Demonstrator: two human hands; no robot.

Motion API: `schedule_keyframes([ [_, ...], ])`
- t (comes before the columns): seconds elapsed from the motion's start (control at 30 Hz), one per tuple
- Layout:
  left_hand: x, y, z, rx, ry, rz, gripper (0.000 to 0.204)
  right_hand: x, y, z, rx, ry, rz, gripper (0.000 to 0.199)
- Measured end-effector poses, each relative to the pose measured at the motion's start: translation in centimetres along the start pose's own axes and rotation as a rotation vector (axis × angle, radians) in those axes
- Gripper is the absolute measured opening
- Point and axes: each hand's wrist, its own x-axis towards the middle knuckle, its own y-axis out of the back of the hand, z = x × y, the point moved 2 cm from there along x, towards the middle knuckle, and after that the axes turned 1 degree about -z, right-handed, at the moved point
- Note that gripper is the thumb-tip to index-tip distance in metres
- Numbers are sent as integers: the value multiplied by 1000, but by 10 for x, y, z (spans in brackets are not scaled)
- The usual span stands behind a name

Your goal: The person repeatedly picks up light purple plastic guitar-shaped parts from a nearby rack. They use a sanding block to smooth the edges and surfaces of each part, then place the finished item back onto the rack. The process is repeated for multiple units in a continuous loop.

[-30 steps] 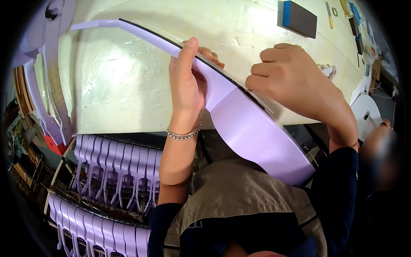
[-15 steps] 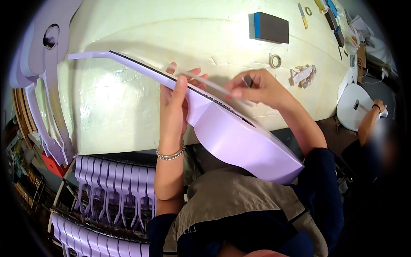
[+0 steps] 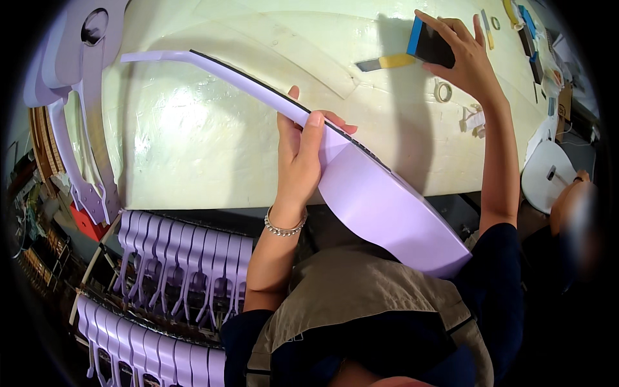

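Note:
A lilac ukulele (image 3: 393,209) rests slantwise against my lap, its body toward my right side and its headstock out over the table at the left. My left hand (image 3: 304,151) is closed round the neck near the body, thumb along the dark fingerboard edge. At the far right of the table, my right hand (image 3: 465,61) grips a dark block with a blue end (image 3: 433,46), fingers over its top. Close by lies a yellow-handled knife (image 3: 387,62) with a grey blade. A thin clear strip (image 3: 316,61) lies flat on the table beyond the neck.
More lilac ukuleles (image 3: 61,58) stand at the left table end; several hang in rows (image 3: 187,251) at lower left. A tape roll (image 3: 443,91), crumpled paper (image 3: 475,121) and another knife (image 3: 487,29) lie at right. Another person's arm (image 3: 570,200) is beside a white instrument body (image 3: 548,168).
My right hand has let go of the clear strip and knife, moved far right and taken hold of the dark block. The ukulele and left hand have shifted right in view.

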Motion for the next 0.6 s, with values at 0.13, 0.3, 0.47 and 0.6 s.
schedule_keyframes([
  [0.13, 1, -4, 2, 16, 45, 81, 58, -2, 20, -71, 566, 84, -61, 67],
  [0.3, 3, -3, -1, -12, 41, 96, 60, -14, 15, -110, 729, 34, -199, 48],
  [0.47, 4, -1, -2, 59, -6, 116, 58, -16, 17, -119, 645, 34, -216, 42],
  [0.6, 5, -1, -2, 44, -7, 109, 59, -16, 15, -121, 631, 45, -172, 42],
])
